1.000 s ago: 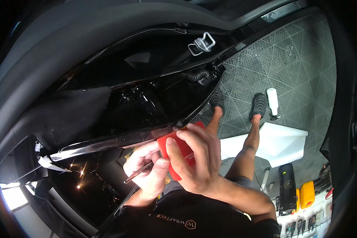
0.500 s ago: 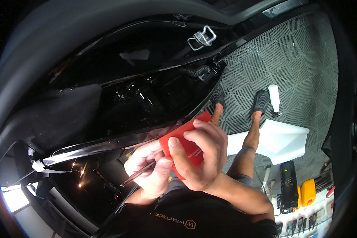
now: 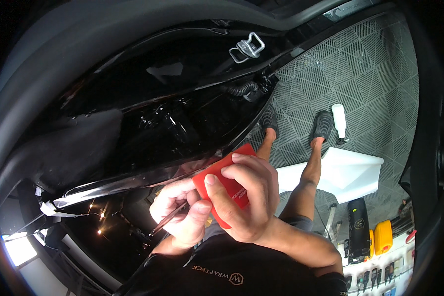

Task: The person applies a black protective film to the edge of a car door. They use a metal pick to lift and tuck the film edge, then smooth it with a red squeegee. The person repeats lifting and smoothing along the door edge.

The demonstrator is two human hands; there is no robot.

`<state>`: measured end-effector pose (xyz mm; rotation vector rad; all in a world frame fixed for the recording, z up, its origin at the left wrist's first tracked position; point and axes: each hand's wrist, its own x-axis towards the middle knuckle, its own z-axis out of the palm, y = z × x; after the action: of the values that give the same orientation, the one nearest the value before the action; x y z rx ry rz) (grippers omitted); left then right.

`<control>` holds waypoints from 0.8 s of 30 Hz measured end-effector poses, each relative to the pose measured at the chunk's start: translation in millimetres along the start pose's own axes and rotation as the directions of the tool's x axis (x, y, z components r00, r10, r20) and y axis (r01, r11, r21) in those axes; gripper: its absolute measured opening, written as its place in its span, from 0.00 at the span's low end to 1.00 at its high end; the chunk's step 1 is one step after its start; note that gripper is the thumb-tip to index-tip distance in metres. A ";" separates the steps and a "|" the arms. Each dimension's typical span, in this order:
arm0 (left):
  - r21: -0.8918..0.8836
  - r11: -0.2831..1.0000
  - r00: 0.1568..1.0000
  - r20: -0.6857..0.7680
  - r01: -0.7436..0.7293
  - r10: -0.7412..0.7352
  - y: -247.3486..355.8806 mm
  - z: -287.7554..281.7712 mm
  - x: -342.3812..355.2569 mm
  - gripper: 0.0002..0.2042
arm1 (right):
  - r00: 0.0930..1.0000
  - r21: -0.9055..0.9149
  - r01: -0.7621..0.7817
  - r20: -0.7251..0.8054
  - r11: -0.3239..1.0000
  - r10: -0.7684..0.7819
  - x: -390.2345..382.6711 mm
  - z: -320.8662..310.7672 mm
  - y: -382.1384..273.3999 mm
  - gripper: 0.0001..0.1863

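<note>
My right hand [image 3: 254, 200] is closed round a red squeegee card [image 3: 229, 170], thumb on its face and fingers curled over the far side. The card is tilted beside the lower edge of a glossy black car panel [image 3: 138, 178]. Close against its left side is my left hand [image 3: 175, 212], fingers bent. Between that hand's thumb and fingers lies a slim, dark, pen-like tool [image 3: 168, 220], its lower end pointing down and left. The left fingertips are partly hidden behind the card, so I cannot tell whether they touch the panel.
A silver metal piece with two loops [image 3: 247, 48] sits on the upper black panel. A ribbed black hose [image 3: 242, 89] runs near the panel's right end. On the patterned floor lie a white bottle [image 3: 339, 121] and a white sheet [image 3: 352, 172]. Black [image 3: 358, 229] and yellow cases [image 3: 383, 237] are at lower right.
Both hands and the red squeegee card have shifted slightly left and down along the panel edge. The grips look the same, and the view has moved a little.
</note>
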<state>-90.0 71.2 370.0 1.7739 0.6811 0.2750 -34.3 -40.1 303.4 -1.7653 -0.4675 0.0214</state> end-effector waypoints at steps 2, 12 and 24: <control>-0.020 1.000 1.000 0.007 0.000 0.000 -0.1 1.1 -0.1 0.21 | 1.000 0.004 0.021 0.004 1.000 -0.021 -0.3 -0.6 1.6 0.30; -0.051 0.999 0.995 0.096 0.000 0.004 -7.0 -3.8 -2.1 0.23 | 0.995 0.028 0.061 0.071 0.998 -0.063 8.2 -20.8 16.8 0.27; 0.113 0.993 0.995 0.096 -0.019 0.008 -11.8 2.6 0.6 0.24 | 0.974 0.065 0.133 0.179 0.989 -0.143 23.6 -37.5 53.6 0.35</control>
<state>-91.8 71.5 358.1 1.8879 0.6264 0.1617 13.2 -76.5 268.1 -1.6825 -0.7162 0.0980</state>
